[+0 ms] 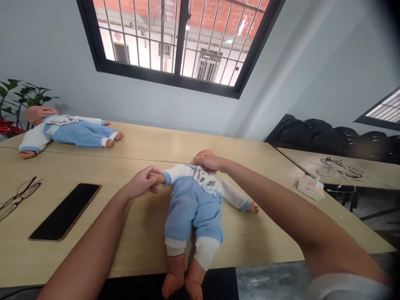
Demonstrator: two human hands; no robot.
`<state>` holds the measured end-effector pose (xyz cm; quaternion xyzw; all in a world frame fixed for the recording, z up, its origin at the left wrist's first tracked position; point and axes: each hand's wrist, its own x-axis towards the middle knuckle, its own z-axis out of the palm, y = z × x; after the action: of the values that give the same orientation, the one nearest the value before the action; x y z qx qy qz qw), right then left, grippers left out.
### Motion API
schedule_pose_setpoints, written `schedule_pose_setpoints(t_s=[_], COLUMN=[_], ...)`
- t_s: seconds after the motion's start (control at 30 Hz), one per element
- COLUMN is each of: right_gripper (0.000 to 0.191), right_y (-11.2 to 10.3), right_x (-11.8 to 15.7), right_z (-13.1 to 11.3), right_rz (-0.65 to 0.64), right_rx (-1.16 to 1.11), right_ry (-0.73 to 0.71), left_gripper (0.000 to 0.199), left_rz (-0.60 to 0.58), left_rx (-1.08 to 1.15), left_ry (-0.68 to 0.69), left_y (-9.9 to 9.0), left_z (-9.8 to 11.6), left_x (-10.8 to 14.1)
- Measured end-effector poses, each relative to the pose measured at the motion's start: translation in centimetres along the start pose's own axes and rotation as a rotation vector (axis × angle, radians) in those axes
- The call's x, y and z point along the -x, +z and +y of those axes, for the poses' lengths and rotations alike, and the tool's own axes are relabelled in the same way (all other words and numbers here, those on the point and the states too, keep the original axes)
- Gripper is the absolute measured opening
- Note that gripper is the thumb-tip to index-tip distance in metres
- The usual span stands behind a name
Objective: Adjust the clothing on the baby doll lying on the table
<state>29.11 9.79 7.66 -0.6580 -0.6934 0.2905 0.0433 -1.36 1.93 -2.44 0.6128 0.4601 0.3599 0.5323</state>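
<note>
A baby doll (pixel 193 204) in a blue and white romper lies on its back on the wooden table (pixel 131 233), feet hanging over the near edge. My left hand (pixel 143 183) is closed around the doll's outstretched hand on the left side. My right hand (pixel 208 161) rests on the doll's head and chin, fingers curled over the face. The doll's other arm lies stretched out to the right on the table.
A second doll (pixel 68 131) in the same outfit lies at the far left of the table. A black phone (pixel 65 211) and a pair of glasses (pixel 18 196) lie at left. A white box (pixel 311 187) and cables (pixel 339 167) sit at right, black chairs behind.
</note>
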Motion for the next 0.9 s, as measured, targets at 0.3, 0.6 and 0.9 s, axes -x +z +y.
schedule_pose_setpoints(t_s=[0.3, 0.6, 0.9], right_gripper=[0.041, 0.017, 0.009], right_y=[2.1, 8.6, 11.6], right_x=[9.0, 12.4, 10.5], right_z=[7.1, 13.5, 14.2], right_rz=[0.051, 0.212, 0.42], right_rx=[-0.018, -0.334, -0.382], right_ry=[-0.231, -0.291, -0.305], left_gripper=[0.057, 0.04, 0.042], left_rz=[-0.081, -0.234, 0.155], left_rx=[-0.297, -0.403, -0.782], left_ry=[-0.044, -0.008, 0.274], left_y=[-0.7, -0.8, 1.6], left_z=[-1.2, -1.5, 0.6], left_x=[-0.2, -0.4, -1.6])
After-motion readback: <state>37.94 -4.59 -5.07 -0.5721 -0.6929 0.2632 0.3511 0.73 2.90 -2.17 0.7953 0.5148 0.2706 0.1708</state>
